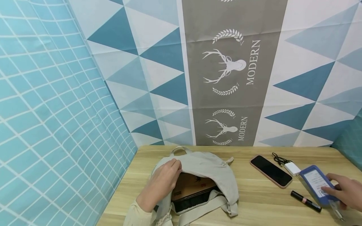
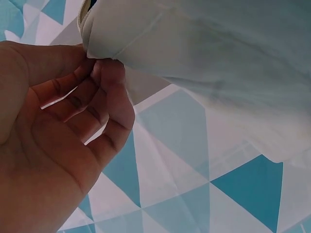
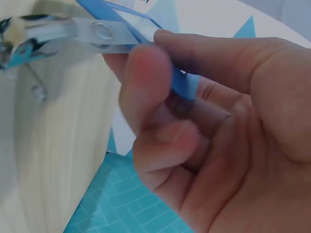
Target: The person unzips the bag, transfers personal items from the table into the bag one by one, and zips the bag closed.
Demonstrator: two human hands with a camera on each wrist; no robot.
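A pale beige backpack (image 1: 226,175) lies on the table with its zipped mouth open. My left hand (image 1: 164,179) pinches the edge of that mouth between thumb and fingers, lifting the fabric (image 2: 160,48) in the left wrist view. Inside shows a brown flat thing (image 1: 189,185) with a dark print, above a black edge. At the right, my right hand (image 1: 346,190) grips a blue badge holder (image 1: 312,179) with a white card in it, by its end. A clear strap (image 3: 104,31) with a metal clip (image 3: 46,36) hangs from the holder.
Between backpack and right hand lie a pink-edged phone (image 1: 271,171), a white charger (image 1: 292,168) with a black cable (image 1: 280,159), and a black tube (image 1: 306,201) with a pink band. A patterned cloth (image 1: 158,62) rises behind the wooden table (image 1: 249,204).
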